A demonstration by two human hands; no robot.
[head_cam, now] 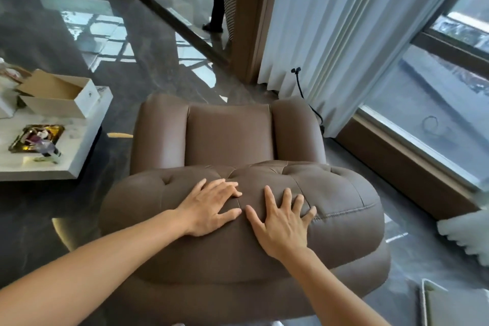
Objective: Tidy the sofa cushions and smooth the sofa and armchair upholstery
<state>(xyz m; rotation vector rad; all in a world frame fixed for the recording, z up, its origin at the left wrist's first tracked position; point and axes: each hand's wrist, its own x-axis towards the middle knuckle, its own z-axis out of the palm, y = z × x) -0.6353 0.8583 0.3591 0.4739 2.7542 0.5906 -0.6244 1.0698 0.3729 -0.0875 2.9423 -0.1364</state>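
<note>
A brown leather armchair [229, 135] fills the middle of the head view, seen from behind and above. Its padded, tufted backrest top [344, 193] is nearest me, with the seat and two rounded armrests beyond it. My left hand [209, 206] lies flat on the backrest top, left of centre, fingers spread. My right hand [281, 222] lies flat beside it, fingers splayed, thumb close to the left hand's thumb. Neither hand holds anything. No sofa or cushions are in view.
A white low table [79, 145] at the left carries an open cardboard box [57, 95] and a gold tray [35, 137]. Pale curtains [344, 34] and a window [436, 114] stand at the right. A person's leg [218, 8] shows far back on the glossy floor.
</note>
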